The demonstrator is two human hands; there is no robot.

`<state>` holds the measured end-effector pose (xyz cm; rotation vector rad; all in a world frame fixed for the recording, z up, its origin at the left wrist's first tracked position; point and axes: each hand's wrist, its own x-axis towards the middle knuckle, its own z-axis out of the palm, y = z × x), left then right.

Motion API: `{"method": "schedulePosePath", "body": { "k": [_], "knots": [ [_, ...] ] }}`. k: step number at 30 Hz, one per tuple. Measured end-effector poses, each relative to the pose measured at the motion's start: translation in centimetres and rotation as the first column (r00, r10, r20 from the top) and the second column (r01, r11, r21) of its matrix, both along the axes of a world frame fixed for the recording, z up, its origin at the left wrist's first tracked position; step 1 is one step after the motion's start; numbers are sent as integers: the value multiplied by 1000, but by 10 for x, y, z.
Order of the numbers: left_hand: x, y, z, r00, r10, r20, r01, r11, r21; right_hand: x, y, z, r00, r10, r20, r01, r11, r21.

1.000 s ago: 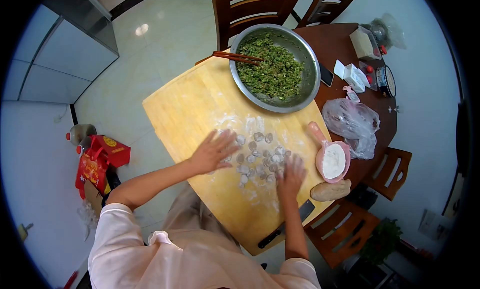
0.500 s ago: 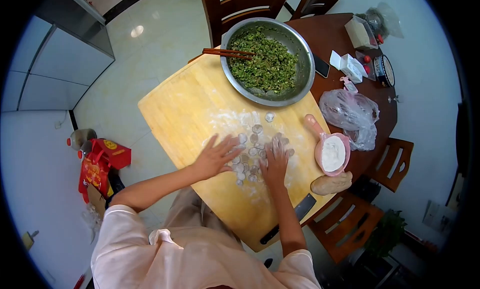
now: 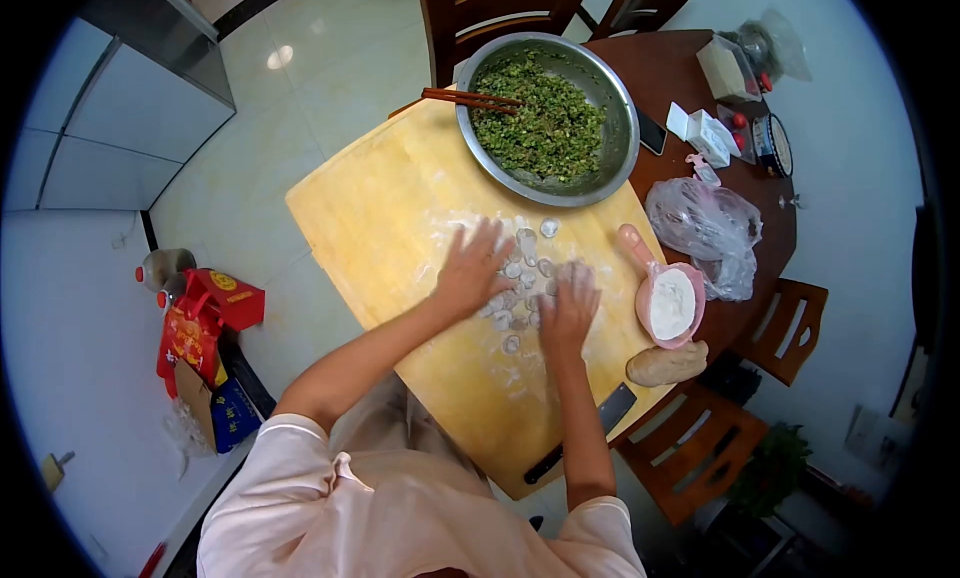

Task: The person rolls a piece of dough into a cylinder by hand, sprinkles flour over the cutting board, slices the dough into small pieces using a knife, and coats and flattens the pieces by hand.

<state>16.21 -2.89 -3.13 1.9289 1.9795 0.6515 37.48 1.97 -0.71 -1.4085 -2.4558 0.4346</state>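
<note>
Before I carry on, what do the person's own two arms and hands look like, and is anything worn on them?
The pale pink fabric top has short, loose sleeves with a thin light line near the hem. Below them, no gloves, watch or bracelet can be seen on the left hand or right hand. White powder seems to dust the right fingers, which are blurred.

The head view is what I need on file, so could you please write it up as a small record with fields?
Left hand: open, at the left side of the dough pieces
Right hand: open, at their right side
Wooden board: dusted white, bearing the pieces and knife
Metal bowl: chopped green mixture, chopsticks over rim
Pink scoop: white powder
Dough lump: beside scoop
</note>
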Motion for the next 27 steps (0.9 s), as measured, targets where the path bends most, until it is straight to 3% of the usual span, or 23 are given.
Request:
{"method": "schedulePosePath", "body": {
  "k": [1,4,7,8,11,14,18,20,23,24,27],
  "knots": [
    [10,-1,2,997,-71,-29,70,997,-33,9,0,5,996,-92,-10,92,995,-27],
    [36,-30,7,967,-243,-76,238,969,-72,29,-34,-18,992,123,-34,-124,992,-34],
    [-4,-58,-17,920,-353,-172,344,936,-77,-6,-56,-12,958,262,-113,-274,956,-105],
    [-27,-56,-21,944,-288,-163,298,953,44,-15,-46,-12,963,262,-60,-267,960,-80],
    [-59,-20,-2,991,-114,-71,109,992,-66,-44,-10,-14,966,258,34,-257,966,-33],
    [-28,3,-15,998,-59,-12,58,998,-30,-28,13,-11,968,247,43,-247,969,-12],
    [25,-34,19,957,-283,-65,275,955,-112,17,-21,-2,999,8,49,-7,1000,-15],
    [25,-67,26,926,-373,-50,362,919,-158,28,-52,0,998,63,7,-62,995,-75],
    [-5,-86,-10,951,-297,-82,295,955,-41,11,-67,-14,982,187,-29,-189,979,-80],
    [-21,-75,-3,950,-276,-144,268,961,-76,-5,-56,-16,974,224,-12,-224,972,-75],
    [-41,-27,-8,996,-21,-92,20,1000,-10,-33,-16,-19,976,206,74,-207,978,5]
  ]
}}
